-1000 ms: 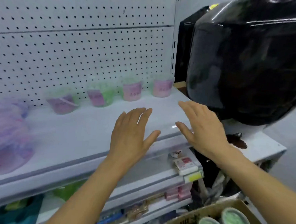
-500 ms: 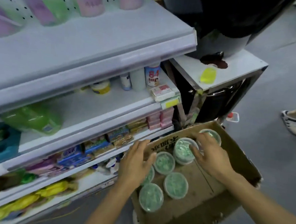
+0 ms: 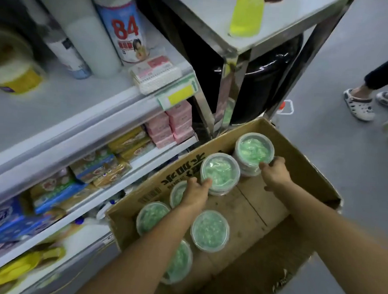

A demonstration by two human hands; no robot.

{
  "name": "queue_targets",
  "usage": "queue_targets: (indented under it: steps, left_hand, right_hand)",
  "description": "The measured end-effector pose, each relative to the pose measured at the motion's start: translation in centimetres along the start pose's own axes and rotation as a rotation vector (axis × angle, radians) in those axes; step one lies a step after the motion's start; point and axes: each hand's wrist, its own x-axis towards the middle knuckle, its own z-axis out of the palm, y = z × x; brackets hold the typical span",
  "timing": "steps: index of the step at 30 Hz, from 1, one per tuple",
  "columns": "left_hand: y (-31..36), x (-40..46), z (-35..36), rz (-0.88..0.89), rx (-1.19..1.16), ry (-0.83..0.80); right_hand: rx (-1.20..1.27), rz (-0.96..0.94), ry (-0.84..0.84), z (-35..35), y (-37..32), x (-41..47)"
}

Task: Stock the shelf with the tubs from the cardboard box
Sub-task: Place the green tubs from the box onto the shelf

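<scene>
Left hand (image 3: 196, 192) fingers grasping middle tub (image 3: 220, 172); right hand (image 3: 275, 172) fingers grasping far tub (image 3: 254, 150); both inside cardboard box (image 3: 301, 162)

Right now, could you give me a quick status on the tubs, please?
Left hand grips middle tub. Right hand grips far tub. Both in the cardboard box. Nothing blocking.

The cardboard box (image 3: 301, 167) is open on top. Bare floor of the box lies right of the tubs (image 3: 210, 230). The steel stand (image 3: 232, 85) blocks beyond the box.
</scene>
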Motion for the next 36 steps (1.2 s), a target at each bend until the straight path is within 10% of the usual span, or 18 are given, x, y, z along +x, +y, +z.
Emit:
queue_targets:
  steps: [15,36]
  left_hand:
    - [1.0,0.5,-0.6,0.139,0.001,0.176]
    - [4.6,-28.0,-18.2,0.373,-0.684,0.424]
  right_hand:
    - [0.235,0.075,0.03,-1.1,-1.2,2.6]
    - [0.246,-0.53,-0.4,-9.9,-15.5,-22.1]
